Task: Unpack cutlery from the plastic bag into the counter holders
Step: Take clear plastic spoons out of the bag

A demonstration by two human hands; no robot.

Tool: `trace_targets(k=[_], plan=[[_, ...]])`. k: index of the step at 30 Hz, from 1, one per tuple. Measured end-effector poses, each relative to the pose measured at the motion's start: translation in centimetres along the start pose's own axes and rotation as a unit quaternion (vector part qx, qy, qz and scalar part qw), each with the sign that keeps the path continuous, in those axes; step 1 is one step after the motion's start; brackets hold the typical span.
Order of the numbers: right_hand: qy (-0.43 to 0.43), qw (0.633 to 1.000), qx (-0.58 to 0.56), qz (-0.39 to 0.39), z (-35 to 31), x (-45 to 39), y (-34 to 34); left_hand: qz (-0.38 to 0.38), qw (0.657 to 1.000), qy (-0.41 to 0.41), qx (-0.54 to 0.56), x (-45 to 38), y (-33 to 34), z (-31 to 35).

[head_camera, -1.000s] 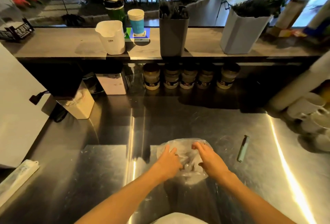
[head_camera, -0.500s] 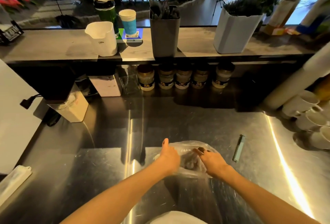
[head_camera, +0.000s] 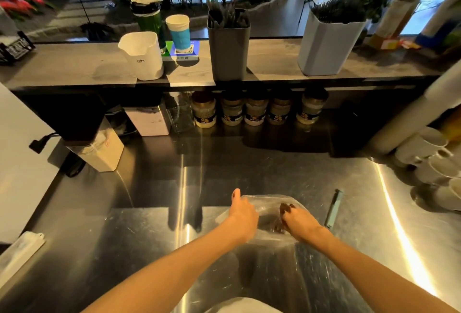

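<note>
A clear plastic bag (head_camera: 268, 203) lies on the steel counter (head_camera: 154, 232) close in front of me, with dark cutlery dimly visible inside. My left hand (head_camera: 243, 214) grips the bag's left side, thumb raised. My right hand (head_camera: 298, 220) is closed on the bag's right side, pinching plastic and dark contents. On the raised shelf stand three holders: a white one (head_camera: 142, 55) at the left, a dark grey one (head_camera: 229, 43) with dark cutlery in the middle, and a light grey one (head_camera: 326, 43) full of dark cutlery at the right.
A green pen-like stick (head_camera: 333, 209) lies right of the bag. Several jars (head_camera: 257, 110) line up under the shelf. White cups (head_camera: 434, 158) lie stacked at the right. A white box (head_camera: 99, 150) and a flat white packet (head_camera: 20, 252) sit at the left.
Both hands have closed in on the bag and pulled it slightly apart; my right hand's fingers have curled into a pinch. The camera has tilted a little.
</note>
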State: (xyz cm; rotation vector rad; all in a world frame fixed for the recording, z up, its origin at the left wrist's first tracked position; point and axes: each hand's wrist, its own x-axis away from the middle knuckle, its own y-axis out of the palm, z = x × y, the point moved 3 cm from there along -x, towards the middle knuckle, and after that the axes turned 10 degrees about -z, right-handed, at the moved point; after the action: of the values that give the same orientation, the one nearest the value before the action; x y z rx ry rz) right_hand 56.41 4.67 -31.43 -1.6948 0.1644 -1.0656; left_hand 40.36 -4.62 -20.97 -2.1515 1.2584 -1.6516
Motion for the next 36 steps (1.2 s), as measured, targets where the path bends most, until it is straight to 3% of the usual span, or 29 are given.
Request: trace_targets(k=[4,14,19,22,25,36], plan=[[0.007,0.999,-0.049,0.004,1.1,0.0,0.0,0.005,0.999,0.007,-0.031,0.7,-1.1,0.4],[-0.006,1.000,0.005,-0.003,0.6,0.1,-0.4,0.084,0.996,0.029,-0.029,-0.9,-1.5,1.5],[-0.017,0.995,-0.084,-0.048,0.9,-0.3,0.3,0.153,0.981,0.107,0.054,-2.4,-0.6,1.9],[-0.035,0.992,-0.117,-0.012,0.4,-0.2,-0.4,0.142,0.972,0.155,0.104,-3.1,1.5,2.4],[-0.049,0.990,-0.124,-0.038,0.3,0.0,-0.5,0.103,0.968,0.186,0.130,-3.4,3.1,3.1],[-0.084,0.990,-0.040,-0.102,0.2,0.4,-1.5,0.089,0.960,0.194,0.179,-3.1,2.8,2.1]])
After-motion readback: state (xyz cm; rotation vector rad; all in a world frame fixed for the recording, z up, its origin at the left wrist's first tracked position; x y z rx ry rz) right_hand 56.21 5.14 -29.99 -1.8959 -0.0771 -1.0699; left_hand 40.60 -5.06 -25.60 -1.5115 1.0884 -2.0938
